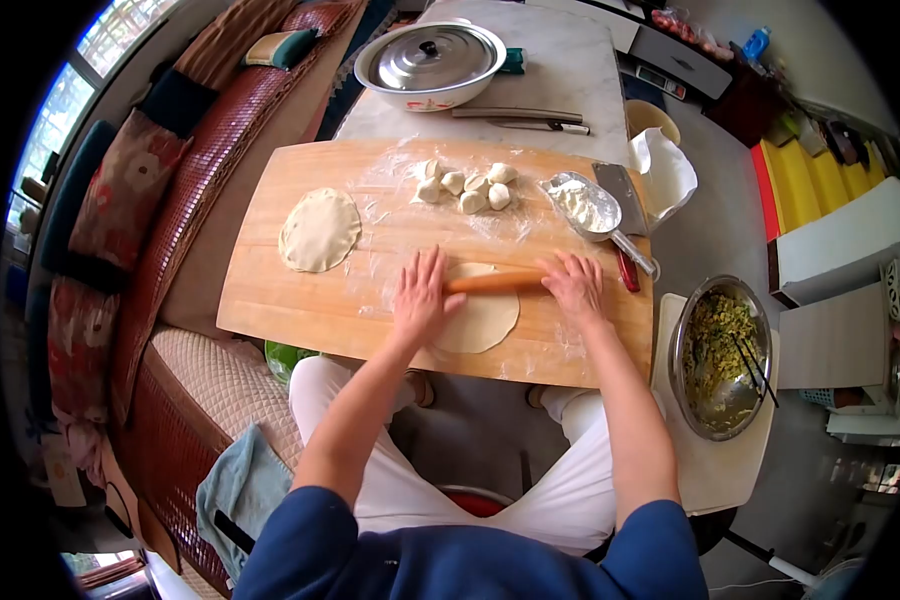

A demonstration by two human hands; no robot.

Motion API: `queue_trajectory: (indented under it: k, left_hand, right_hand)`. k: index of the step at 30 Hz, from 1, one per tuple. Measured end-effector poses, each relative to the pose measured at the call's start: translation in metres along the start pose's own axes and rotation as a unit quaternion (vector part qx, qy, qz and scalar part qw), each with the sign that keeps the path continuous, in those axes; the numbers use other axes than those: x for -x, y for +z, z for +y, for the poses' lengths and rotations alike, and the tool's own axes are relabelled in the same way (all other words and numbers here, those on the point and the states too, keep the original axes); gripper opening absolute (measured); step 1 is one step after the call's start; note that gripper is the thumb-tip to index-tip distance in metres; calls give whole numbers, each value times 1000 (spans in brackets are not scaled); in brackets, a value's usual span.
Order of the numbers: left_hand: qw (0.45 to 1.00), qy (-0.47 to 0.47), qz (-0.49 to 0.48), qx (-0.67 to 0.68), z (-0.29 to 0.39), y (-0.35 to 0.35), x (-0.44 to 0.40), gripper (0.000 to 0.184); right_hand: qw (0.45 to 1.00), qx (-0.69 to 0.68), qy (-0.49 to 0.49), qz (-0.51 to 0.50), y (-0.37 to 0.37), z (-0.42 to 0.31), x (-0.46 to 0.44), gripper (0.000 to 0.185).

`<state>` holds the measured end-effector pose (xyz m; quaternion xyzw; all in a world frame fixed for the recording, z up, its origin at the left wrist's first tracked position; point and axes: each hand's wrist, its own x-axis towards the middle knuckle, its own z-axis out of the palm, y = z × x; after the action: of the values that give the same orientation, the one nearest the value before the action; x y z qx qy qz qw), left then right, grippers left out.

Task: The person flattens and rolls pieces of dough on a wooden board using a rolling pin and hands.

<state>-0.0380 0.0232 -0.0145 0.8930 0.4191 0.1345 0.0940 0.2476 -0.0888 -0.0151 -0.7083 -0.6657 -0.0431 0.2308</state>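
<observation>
A wooden rolling pin [500, 283] lies across a round sheet of dough [482, 325] on the wooden board. Its left end is under my left hand [422, 297], which holds it with the fingers reaching forward over it. My right hand [576, 288] grips the other end, fingers bent over the wood. Another flat dough round [320, 230] with a ruffled edge rests at the board's left. Several small dough pieces [473, 186] sit beyond my hands. Right of them, a metal scoop [602, 212] holds flour.
The floured board [255, 285] rests on a table [570, 60] bearing a lidded basin [432, 70] and a knife [540, 126]. A cleaver [622, 195] lies by the scoop. At right stands a steel bowl of chopped filling [718, 345] with chopsticks; a sofa [210, 170] is at left.
</observation>
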Motion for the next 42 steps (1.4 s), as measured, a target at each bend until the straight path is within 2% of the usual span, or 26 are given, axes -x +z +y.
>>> queue_trajectory:
  k: [1, 4, 5, 7, 9, 11, 13, 14, 16, 19, 22, 25, 27, 30, 33, 34, 35, 37, 38, 41, 42]
  left_hand:
    - [1000, -20, 16, -10, 0, 0, -9, 89]
    - [997, 50, -58, 7, 17, -7, 13, 88]
    - [994, 81, -66, 14, 29, -20, 41, 89]
    - [983, 128, -132, 0, 44, -36, 99, 105]
    - [972, 158, -167, 41, 49, -42, 138, 107]
    - [980, 125, -149, 35, 40, -35, 127, 103]
    - [992, 49, -110, 29, 20, -21, 80, 101]
    - [998, 16, -57, 37, 1, -5, 55, 95]
    - [998, -55, -30, 21, -24, 2, 2, 87]
    - [994, -76, -40, 74, -21, -7, -24, 83]
    - [995, 72, -56, 38, 15, -4, 26, 84]
    - [973, 188, -127, 52, 53, -31, 91, 96]
    - [974, 183, -125, 41, 51, -35, 99, 80]
    - [975, -2, 12, 223, 35, -25, 71, 64]
    - [945, -149, 124, 263, 33, -2, 44, 59]
    - [971, -151, 86, 162, 40, 9, 36, 65]
    - [987, -107, 46, 115, 49, 19, 35, 69]
    - [999, -19, -40, 17, 76, 8, 28, 78]
    - [998, 41, -49, 0, 70, 19, 27, 91]
    - [963, 246, -108, -8, 32, -7, 14, 91]
    - [953, 290, -90, 4, 15, -16, 13, 92]
  right_hand:
    - [1000, 5, 13, -4, 5, 1, 3, 34]
    - [999, 4, 34, -16, 3, 10, 21, 35]
    - [999, -12, 28, -22, -5, 10, 43, 36]
    - [999, -28, 10, -41, -18, 2, 78, 38]
    - [998, -29, -11, -63, -38, -8, 99, 39]
    - [997, -41, -16, -55, -40, -14, 88, 37]
    - [998, -49, -26, -37, -31, -14, 52, 34]
    - [998, -53, -14, -35, -24, -11, 33, 32]
    - [997, -62, 13, -32, -2, -5, 9, 29]
    - [999, -44, 16, -12, 11, 10, 7, 30]
    - [1000, -17, 9, -22, 0, 15, 51, 34]
    - [999, 4, -25, -41, -41, -6, 92, 37]
    - [995, -37, -32, -91, -51, -8, 103, 36]
    - [993, -81, -9, -91, -70, 1, 98, 35]
    - [985, -149, 83, -27, -86, 9, 89, 37]
    - [975, -182, 129, 9, -85, 14, 88, 37]
    - [960, -214, 174, 42, -83, 19, 88, 38]
    - [957, -215, 183, 67, -66, 34, 90, 41]
    - [962, -199, 178, 62, -65, 35, 89, 41]
    - [982, -128, 139, 14, -68, 36, 90, 40]
    - [988, -107, 114, -5, -67, 35, 92, 39]
